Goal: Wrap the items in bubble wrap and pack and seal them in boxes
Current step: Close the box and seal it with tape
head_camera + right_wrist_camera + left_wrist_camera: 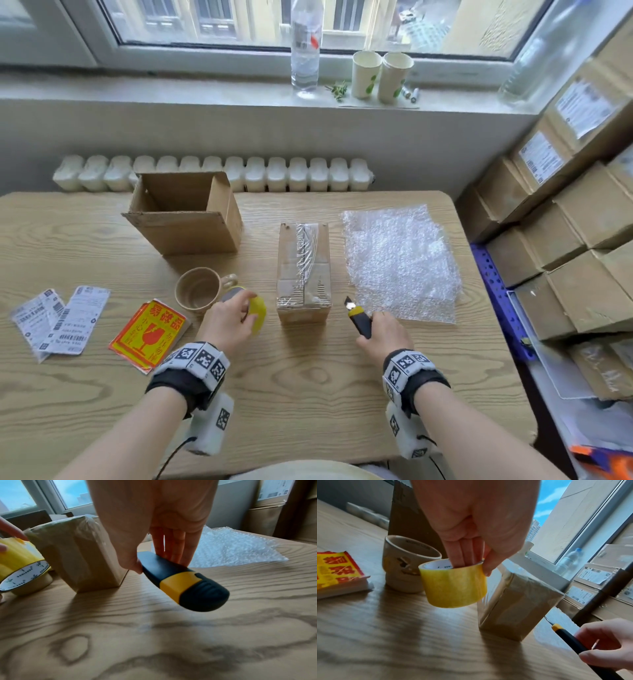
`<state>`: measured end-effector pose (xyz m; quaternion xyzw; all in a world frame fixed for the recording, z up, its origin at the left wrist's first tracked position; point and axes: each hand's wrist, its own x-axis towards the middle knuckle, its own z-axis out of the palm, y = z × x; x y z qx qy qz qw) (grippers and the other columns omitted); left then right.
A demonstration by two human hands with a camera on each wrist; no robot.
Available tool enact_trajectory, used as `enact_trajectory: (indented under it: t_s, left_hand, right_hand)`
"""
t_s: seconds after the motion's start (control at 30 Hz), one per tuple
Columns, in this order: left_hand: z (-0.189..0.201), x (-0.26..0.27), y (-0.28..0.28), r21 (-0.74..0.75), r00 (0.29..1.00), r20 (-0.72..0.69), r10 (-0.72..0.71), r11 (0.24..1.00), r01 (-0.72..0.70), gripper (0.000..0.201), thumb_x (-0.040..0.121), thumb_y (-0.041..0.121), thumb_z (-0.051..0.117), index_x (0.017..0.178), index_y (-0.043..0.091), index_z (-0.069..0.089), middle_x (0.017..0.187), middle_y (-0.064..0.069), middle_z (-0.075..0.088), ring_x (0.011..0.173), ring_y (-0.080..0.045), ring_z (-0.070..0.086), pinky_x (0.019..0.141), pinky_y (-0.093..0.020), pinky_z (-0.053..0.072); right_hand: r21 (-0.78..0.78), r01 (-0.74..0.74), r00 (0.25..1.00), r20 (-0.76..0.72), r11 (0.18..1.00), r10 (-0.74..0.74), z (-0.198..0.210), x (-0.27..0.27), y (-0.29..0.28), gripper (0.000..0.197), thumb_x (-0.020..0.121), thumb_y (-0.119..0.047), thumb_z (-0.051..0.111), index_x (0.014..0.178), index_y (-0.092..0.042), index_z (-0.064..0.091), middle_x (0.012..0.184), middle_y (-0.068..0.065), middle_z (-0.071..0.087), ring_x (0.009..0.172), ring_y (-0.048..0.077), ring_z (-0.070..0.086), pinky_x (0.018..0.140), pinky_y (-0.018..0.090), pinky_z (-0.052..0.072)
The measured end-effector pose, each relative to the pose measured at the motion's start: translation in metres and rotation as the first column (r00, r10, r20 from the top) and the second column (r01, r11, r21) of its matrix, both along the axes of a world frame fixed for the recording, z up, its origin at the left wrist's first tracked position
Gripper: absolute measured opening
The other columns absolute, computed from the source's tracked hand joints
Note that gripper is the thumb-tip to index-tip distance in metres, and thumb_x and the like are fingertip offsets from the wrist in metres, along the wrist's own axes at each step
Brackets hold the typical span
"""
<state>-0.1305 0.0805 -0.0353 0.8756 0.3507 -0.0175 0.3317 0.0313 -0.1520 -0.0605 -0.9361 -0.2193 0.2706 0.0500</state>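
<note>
A small cardboard box (303, 270) taped shut with clear tape stands in the middle of the wooden table (308, 383). Left of it my left hand (227, 322) holds a yellow tape roll (257, 313), fingers hooked through its core (453, 580), just above the table. On the box's right, my right hand (385, 334) grips a black and yellow utility knife (359, 317), blade out and pointing away (181, 580). A beige mug (200, 290) stands behind the tape roll. Bubble wrap sheets (400, 263) lie right of the box. An open empty carton (185, 212) stands at the back left.
Red and yellow fragile stickers (149, 334) and white shipping labels (60, 318) lie at the left. Stacked sealed cartons (575, 240) fill the right side past the table edge. A water bottle (306, 44) and two paper cups (382, 77) stand on the windowsill.
</note>
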Motion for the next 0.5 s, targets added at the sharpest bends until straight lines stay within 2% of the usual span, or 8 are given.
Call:
enact_trajectory:
  t_s: [0.13, 0.3, 0.5]
  left_hand:
    - [0.009, 0.018, 0.012, -0.007, 0.999, 0.033, 0.029, 1.000, -0.029, 0.034, 0.082, 0.018, 0.067, 0.115, 0.021, 0.061, 0.104, -0.005, 0.071, 0.097, -0.019, 0.067, 0.088, -0.029, 0.048]
    - [0.015, 0.041, 0.024, -0.027, 0.990, 0.102, 0.092, 0.996, -0.090, 0.034, 0.082, 0.019, 0.067, 0.115, 0.024, 0.061, 0.102, -0.003, 0.072, 0.092, -0.017, 0.068, 0.087, -0.029, 0.050]
    - [0.022, 0.061, 0.041, -0.069, 0.981, 0.154, 0.117, 0.992, -0.107, 0.034, 0.083, 0.016, 0.068, 0.115, 0.024, 0.061, 0.103, -0.004, 0.071, 0.091, -0.015, 0.067, 0.087, -0.031, 0.051]
  right_hand:
    - [0.044, 0.042, 0.999, 0.017, 0.998, -0.043, -0.001, 0.015, 0.018, 0.032, 0.088, -0.032, 0.055, 0.112, -0.010, 0.050, 0.113, 0.007, 0.051, 0.102, 0.025, 0.055, 0.080, 0.034, 0.044]
    - [0.050, 0.030, 1.000, -0.002, 0.998, -0.030, -0.008, 0.037, 0.044, 0.035, 0.091, -0.034, 0.054, 0.115, -0.010, 0.048, 0.117, 0.008, 0.049, 0.106, 0.025, 0.054, 0.085, 0.035, 0.044]
    - [-0.005, 0.047, 0.997, -0.054, 0.999, -0.047, -0.021, 0.056, 0.070, 0.039, 0.090, -0.030, 0.059, 0.119, -0.008, 0.047, 0.120, 0.010, 0.050, 0.108, 0.026, 0.054, 0.088, 0.036, 0.045]
